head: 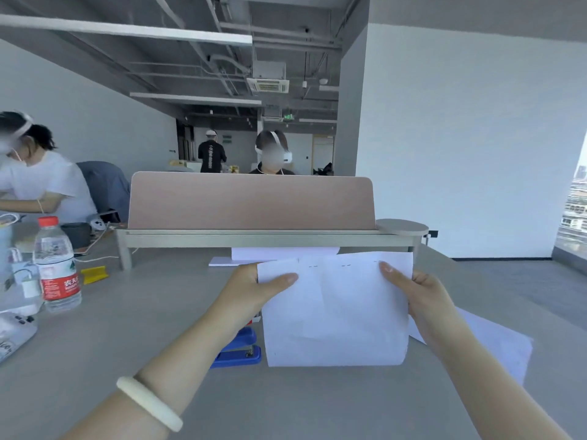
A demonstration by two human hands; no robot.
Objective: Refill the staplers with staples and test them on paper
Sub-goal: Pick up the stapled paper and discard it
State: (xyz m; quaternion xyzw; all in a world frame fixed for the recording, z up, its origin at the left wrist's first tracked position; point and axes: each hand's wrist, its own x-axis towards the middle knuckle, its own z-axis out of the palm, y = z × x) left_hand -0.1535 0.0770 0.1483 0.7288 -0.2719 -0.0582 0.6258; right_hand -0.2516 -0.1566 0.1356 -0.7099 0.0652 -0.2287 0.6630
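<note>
I hold a white sheet of paper (336,315) up above the grey desk (127,360). My left hand (251,287) grips its upper left corner and my right hand (422,296) grips its upper right edge. Small staple marks run along the sheet's top edge. A blue stapler (238,350) lies on the desk below my left wrist, partly hidden behind the paper and my arm. A small red item peeks out just above the stapler.
More white paper lies under the pink desk divider (251,201) and to the right under my right arm (495,341). A water bottle (55,265), a charger and a yellow object (93,274) stand at the left. People sit nearby.
</note>
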